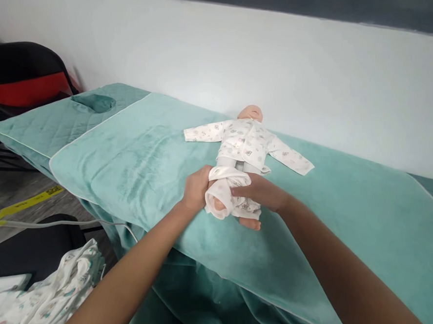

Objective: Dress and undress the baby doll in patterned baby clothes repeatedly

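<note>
A baby doll lies on its back on a teal towel, head toward the wall. It wears a white printed top with both sleeves spread out. White printed trousers are bunched around its lower legs, and one bare foot sticks out. My left hand is closed on the left side of the bunched trousers. My right hand grips the trousers on the right, fingers wrapped over the cloth.
The towel covers a padded teal table against a white wall. More printed baby clothes lie at the lower left, beside a white cable. A black and red chair stands at the far left.
</note>
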`<state>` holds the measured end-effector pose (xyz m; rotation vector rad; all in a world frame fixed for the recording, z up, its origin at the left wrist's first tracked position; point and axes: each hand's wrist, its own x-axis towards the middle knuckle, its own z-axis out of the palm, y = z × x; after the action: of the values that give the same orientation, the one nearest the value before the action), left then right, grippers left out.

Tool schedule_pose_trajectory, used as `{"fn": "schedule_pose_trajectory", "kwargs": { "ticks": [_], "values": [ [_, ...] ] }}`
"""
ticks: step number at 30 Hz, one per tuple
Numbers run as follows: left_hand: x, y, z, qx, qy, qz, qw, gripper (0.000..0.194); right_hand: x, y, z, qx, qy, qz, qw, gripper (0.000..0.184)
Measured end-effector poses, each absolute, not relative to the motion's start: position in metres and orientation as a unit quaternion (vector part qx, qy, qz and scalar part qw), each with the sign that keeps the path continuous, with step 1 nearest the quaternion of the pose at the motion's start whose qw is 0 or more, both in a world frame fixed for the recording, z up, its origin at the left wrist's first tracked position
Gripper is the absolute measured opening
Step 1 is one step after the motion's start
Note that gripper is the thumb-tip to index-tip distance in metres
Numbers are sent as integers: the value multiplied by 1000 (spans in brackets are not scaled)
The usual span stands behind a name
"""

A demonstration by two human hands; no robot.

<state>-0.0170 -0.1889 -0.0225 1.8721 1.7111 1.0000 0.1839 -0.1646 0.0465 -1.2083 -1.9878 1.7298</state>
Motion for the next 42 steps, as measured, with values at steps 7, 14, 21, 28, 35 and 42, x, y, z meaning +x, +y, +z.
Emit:
{"fn": "schedule_pose_trajectory", "kwargs": {
  "ticks": [7, 14, 21, 28, 35, 42],
  "values": [
    [-20, -146, -20, 700, 613, 326, 169, 27, 175, -174, 49, -507, -692, 494, 145, 32],
    [-26, -135, -27, 557, 507, 535, 382, 38, 171, -163, 37, -594, -737, 223, 232, 8],
    [-34, -131, -28, 428, 437, 587, 531, 22, 158, -165, 7, -590, -765, 40, 257, 6],
    [-31, -135, -24, 493, 468, 520, 517, 16, 157, -178, -5, -560, -791, 32, 246, 15],
    [-27, -133, -25, 490, 469, 537, 501, 17, 172, -194, 12, -517, -782, 219, 271, 28],
    [-21, -115, -36, 617, 470, 530, 342, 38, 191, -168, 23, -563, -703, 240, 363, 34]
  ]
}}
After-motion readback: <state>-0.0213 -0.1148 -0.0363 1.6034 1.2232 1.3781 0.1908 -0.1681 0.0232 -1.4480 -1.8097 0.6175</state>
